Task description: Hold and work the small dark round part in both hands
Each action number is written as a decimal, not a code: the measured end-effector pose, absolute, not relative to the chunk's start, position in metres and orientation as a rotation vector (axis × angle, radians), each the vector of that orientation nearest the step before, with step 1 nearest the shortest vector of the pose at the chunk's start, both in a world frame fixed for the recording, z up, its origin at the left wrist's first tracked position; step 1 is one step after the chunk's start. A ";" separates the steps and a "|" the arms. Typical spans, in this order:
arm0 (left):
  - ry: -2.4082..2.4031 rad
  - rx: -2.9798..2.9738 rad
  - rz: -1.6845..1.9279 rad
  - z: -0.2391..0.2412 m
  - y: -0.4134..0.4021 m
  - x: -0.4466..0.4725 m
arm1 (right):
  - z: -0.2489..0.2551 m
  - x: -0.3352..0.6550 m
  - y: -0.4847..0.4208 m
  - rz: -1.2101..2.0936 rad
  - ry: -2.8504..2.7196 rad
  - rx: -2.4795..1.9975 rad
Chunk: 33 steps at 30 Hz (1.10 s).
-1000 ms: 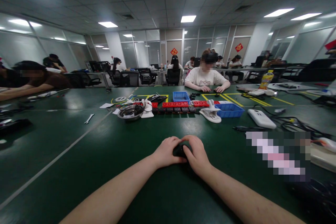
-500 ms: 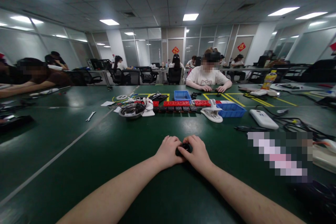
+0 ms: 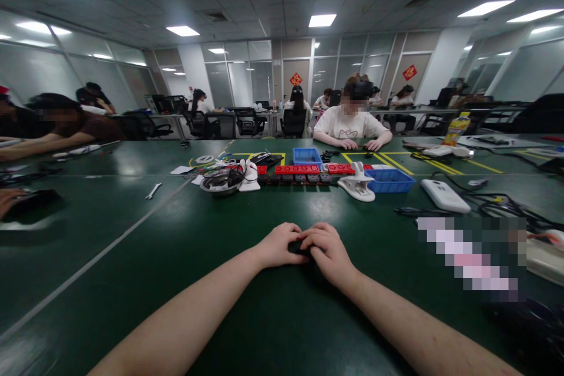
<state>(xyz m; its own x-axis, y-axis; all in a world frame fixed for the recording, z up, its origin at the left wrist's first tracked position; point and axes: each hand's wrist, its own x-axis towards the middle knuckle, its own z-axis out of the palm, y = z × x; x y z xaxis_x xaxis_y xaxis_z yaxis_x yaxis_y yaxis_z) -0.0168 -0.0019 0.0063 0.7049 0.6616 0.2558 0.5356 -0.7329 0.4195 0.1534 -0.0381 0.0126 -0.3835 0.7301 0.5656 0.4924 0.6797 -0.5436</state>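
Note:
A small black rounded object (image 3: pixel 297 247) lies between my two hands, low over the green table in the middle of the head view. My left hand (image 3: pixel 279 245) is closed around its left side, thumb near me and fingers on the far side. From the right, my right hand (image 3: pixel 328 249) curls over the object, its fingertips on top and thumb bent in front. Most of the object is covered by the fingers, so its exact kind is hard to make out.
Beyond my hands stand red and black socket-like strips (image 3: pixel 296 170), a white clamp stand (image 3: pixel 358 183), blue trays (image 3: pixel 390 181) and a metal bowl (image 3: pixel 221 182) of cables. A wrench (image 3: pixel 154 191) lies left, a white power bank (image 3: pixel 445 195) right. A co-worker (image 3: pixel 352 120) sits opposite.
The right hand has rolled further over the black object, covering its near round end. Both hands sit slightly higher in view, and the left side of the object shows more.

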 end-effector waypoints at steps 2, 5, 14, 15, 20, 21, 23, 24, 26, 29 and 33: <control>0.956 2.590 0.577 0.008 -0.004 -0.017 | 0.012 0.153 -0.039 0.343 -2.036 -0.915; 1.047 2.575 0.616 0.008 -0.007 -0.014 | 0.010 0.152 -0.040 0.286 -1.962 -0.991; 1.377 2.597 0.589 0.001 -0.018 0.000 | 0.000 0.149 -0.032 0.215 -1.932 -1.303; 1.370 2.604 0.569 0.001 -0.018 0.001 | 0.001 0.149 -0.031 0.216 -1.949 -1.315; 1.336 2.603 0.556 0.004 -0.018 0.000 | 0.005 0.148 -0.033 0.242 -1.981 -1.327; 1.320 2.605 0.562 0.004 -0.018 0.000 | 0.006 0.148 -0.034 0.246 -1.982 -1.321; 1.259 2.600 0.571 0.006 -0.017 -0.002 | 0.008 0.148 -0.036 0.252 -1.983 -1.300; 1.221 2.590 0.571 0.007 -0.016 -0.003 | 0.008 0.149 -0.036 0.256 -1.986 -1.283; 1.148 2.564 0.564 0.009 -0.014 -0.005 | 0.009 0.149 -0.037 0.267 -2.002 -1.240; 1.083 2.544 0.546 0.010 -0.010 -0.008 | 0.009 0.150 -0.037 0.288 -2.033 -1.146; 1.052 2.555 0.534 0.008 -0.007 -0.010 | 0.010 0.152 -0.037 0.333 -2.061 -1.027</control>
<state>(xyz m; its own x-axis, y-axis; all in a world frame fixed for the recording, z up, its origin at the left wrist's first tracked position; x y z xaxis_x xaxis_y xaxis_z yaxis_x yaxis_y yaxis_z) -0.0101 -0.0069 0.0083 0.6576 0.7220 0.2154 0.5999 -0.6747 0.4300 0.1516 -0.0375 0.0101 -0.3573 0.7635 0.5380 0.5549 0.6369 -0.5352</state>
